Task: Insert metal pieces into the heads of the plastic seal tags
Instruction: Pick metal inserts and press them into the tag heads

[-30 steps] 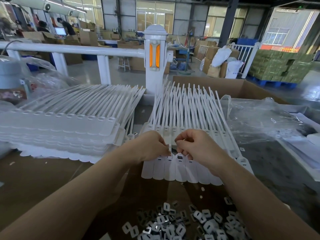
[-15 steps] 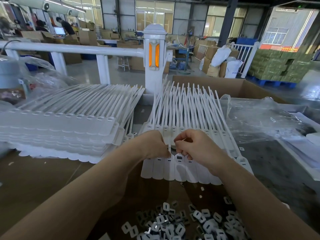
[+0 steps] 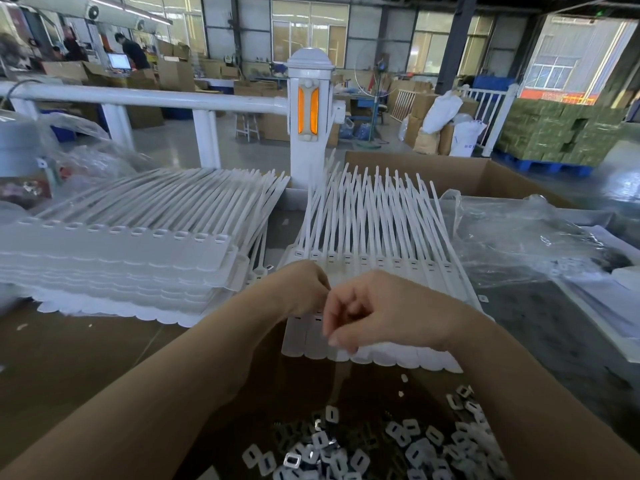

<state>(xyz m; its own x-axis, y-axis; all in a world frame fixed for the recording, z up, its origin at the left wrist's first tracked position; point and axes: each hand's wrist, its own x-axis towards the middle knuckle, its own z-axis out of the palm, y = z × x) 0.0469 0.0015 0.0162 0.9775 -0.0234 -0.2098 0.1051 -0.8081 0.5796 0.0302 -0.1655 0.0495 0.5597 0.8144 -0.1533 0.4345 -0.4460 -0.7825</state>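
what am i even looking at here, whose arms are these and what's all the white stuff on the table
There is no machine here: the picture comes from a camera worn on a person's head, looking down at their own two bare arms. The left hand and right hand meet over a flat sheet of white plastic seal tags, whose long tails fan away from the person. The left hand's fingers are curled at the tag heads; what they hold is hidden. The right hand's fingers are loosely bent and blurred, so its hold cannot be told. A taller stack of tags lies to the left. Nearest the camera is a pile of small metal pieces.
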